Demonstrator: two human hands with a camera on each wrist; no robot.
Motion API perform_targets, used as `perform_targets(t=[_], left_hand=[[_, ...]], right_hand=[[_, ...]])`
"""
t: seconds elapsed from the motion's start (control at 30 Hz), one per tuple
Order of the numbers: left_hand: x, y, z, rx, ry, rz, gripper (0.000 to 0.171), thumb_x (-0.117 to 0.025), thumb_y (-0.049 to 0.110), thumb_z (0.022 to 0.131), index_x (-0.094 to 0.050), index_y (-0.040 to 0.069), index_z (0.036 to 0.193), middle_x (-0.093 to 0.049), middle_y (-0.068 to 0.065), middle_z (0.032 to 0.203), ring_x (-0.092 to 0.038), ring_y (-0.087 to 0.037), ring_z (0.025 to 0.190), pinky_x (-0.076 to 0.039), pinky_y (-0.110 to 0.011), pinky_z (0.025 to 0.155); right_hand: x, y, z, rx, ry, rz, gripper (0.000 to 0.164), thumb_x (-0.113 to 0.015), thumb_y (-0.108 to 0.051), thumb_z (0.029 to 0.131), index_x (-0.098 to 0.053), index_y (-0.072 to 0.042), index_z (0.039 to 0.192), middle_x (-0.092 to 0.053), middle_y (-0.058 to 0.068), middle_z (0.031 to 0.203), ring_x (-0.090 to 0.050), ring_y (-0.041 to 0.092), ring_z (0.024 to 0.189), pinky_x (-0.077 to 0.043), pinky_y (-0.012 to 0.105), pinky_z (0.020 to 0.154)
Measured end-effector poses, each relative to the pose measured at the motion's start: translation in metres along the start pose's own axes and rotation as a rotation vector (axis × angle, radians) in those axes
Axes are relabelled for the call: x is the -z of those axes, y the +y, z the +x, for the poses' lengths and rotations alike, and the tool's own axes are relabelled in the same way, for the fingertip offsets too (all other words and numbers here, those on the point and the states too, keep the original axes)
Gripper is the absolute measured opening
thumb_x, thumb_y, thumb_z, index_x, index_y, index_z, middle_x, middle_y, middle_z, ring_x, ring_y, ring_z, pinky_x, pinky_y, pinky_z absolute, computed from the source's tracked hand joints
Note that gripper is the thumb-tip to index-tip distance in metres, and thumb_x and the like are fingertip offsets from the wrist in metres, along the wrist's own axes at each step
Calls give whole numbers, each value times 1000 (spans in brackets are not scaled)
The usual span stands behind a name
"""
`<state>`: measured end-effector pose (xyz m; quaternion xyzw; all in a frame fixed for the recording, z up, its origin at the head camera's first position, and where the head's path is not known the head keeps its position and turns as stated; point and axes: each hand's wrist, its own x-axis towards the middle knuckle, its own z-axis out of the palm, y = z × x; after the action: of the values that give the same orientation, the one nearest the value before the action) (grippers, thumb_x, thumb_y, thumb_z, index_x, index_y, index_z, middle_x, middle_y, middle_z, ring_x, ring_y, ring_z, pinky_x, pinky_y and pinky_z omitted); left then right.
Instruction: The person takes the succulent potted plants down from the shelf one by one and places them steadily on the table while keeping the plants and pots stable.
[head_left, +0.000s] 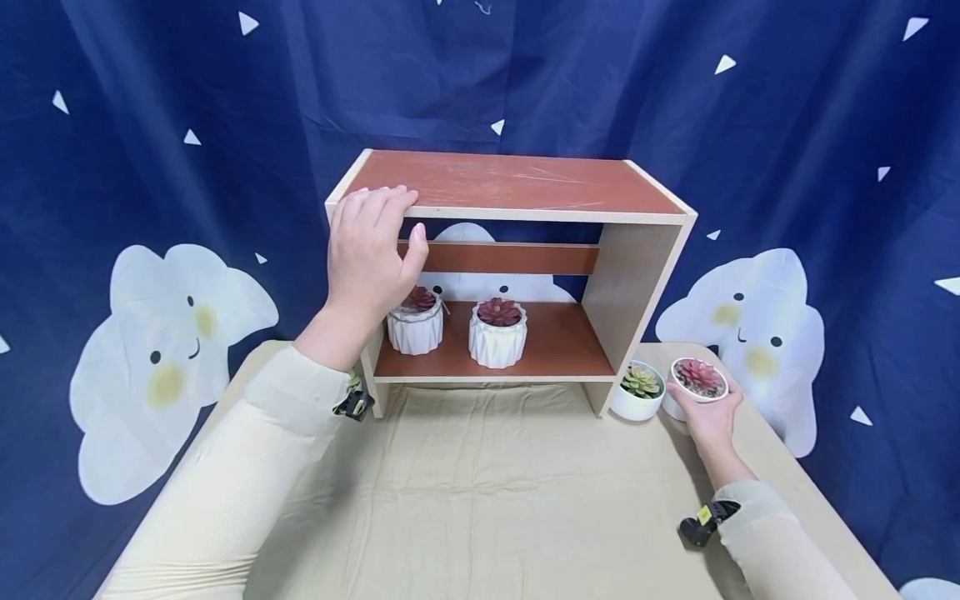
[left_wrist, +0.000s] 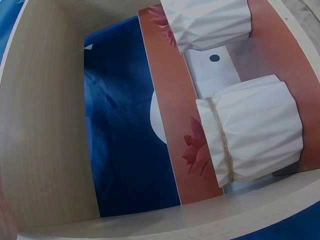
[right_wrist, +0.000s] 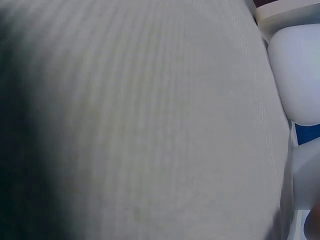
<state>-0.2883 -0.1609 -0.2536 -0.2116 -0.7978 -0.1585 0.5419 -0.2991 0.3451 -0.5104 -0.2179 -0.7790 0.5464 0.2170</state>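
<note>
My left hand [head_left: 375, 250] rests on the front left corner of a small brown-topped shelf [head_left: 517, 187], fingers laid over its top, thumb out in front. Inside stand two white fluted pots with dark red succulents: the left pot [head_left: 416, 332], twine round its neck in the left wrist view, and the middle pot [head_left: 498, 343]. Right of the shelf, my right hand [head_left: 711, 423] grips a smooth white pot with a pinkish-red succulent [head_left: 699, 377], thumb and fingers on opposite sides. Close beside it sits a green succulent in a white pot [head_left: 637, 400].
A beige cloth [head_left: 487, 483] covers the table in front of the shelf. Something green [head_left: 353, 381] shows beside my left wrist, mostly hidden. A blue curtain [head_left: 450, 75] with clouds hangs behind. In the right wrist view, the sleeve [right_wrist: 160, 120] blocks most of the picture.
</note>
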Motion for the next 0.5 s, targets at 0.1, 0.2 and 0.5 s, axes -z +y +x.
perform_targets(t=[0.1,0.2,0.5], left_hand=[[0,0,0,0,-2,-1,46,-43,32,96,-66,4,125,-66,-13,127,-54,-36,119,-34,-43,110],[0,0,0,7,-5,-6,46,-44,32,96,-66,5,125,-66,-12,127,-55,-35,119,-34,-43,111],[0,1,0,5,-3,0,47,-43,33,97,-66,5,125,-66,-13,127,-54,-35,119,-34,-43,111]], right_hand=[[1,1,-1,5,3,-1,107,-83,-31,80,-8,-9,152,-25,18,157,-31,31,142,-18,33,120],[1,1,-2,10,5,-4,107,-83,-31,80,-8,-8,153,-25,19,157,-31,31,142,-18,32,120],[2,-1,-7,24,-3,12,107,-83,-27,81,-7,-8,154,-25,20,157,-30,33,143,-17,34,121]])
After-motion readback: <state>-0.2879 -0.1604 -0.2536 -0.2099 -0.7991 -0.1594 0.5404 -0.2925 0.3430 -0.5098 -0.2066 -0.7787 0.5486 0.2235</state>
